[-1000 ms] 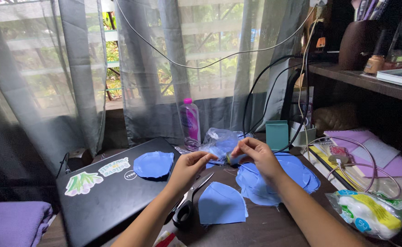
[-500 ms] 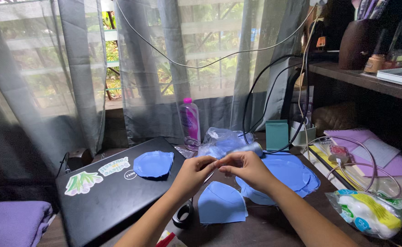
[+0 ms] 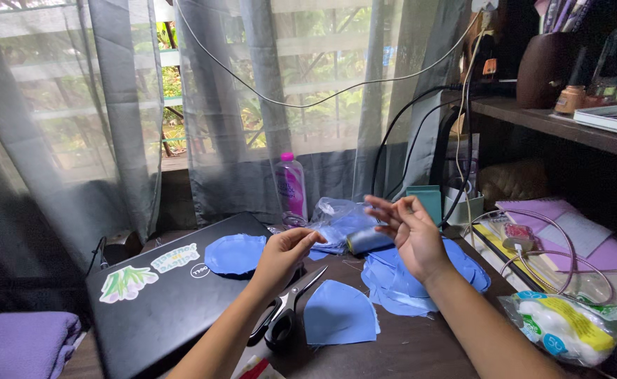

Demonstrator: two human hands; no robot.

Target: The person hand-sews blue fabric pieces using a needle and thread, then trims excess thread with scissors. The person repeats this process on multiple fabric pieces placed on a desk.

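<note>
My left hand (image 3: 284,256) hovers over the dark table with thumb and fingertips pinched together; any thread in them is too thin to see. My right hand (image 3: 410,231) is raised to its right, fingers loosely curled and spread. Just below those fingers a spool of blue thread (image 3: 368,241) lies on the table. Black-handled scissors (image 3: 287,309) rest under my left wrist, beside a blue fabric piece (image 3: 340,319). A pile of blue fabric pieces (image 3: 427,274) lies under my right forearm.
A black laptop (image 3: 168,302) carries another blue fabric piece (image 3: 236,253). Behind are a pink bottle (image 3: 293,186), a clear plastic bag (image 3: 340,214) and a teal box (image 3: 426,200). At the right lie embroidery hoops (image 3: 547,245) and a cotton bag (image 3: 568,326).
My hands, pinched together half a second ago, have drawn apart; the right hand rose up and to the right. The spool, in my right hand a second ago, now lies on the table.
</note>
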